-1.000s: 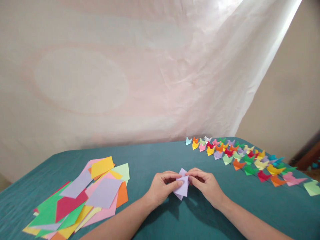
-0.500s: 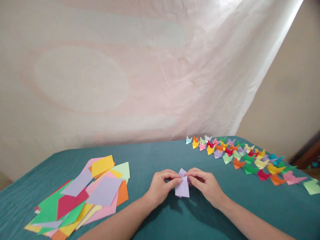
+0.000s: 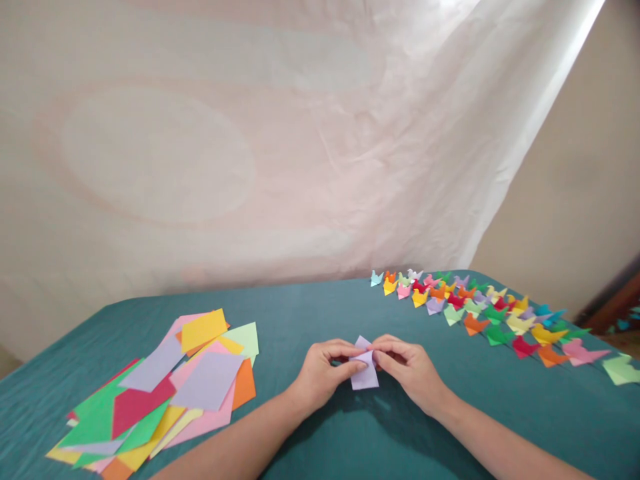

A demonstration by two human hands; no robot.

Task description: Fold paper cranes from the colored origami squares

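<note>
A small folded piece of lilac paper (image 3: 365, 380) is held just above the cloth, between both hands. My left hand (image 3: 323, 373) pinches its left side, thumb across the front and fingers behind. At the paper's upper right, my right hand (image 3: 411, 367) grips the edge between thumb and fingertips. One pointed corner sticks up between the two hands, and a flat, squared part hangs below them. The fingertips hide the middle folds.
Loose coloured paper sheets (image 3: 207, 383) lie in an overlapping pile at the left. Rows of small folded paper birds (image 3: 523, 325) stand along the right side. A dark green cloth (image 3: 310, 307) covers the table, and a pale hanging sheet (image 3: 300, 167) rises behind it.
The lilac paper has tilted slightly, so its lower part looks shorter. Both hands keep their pinch in nearly the same place. The view has shifted very slightly.
</note>
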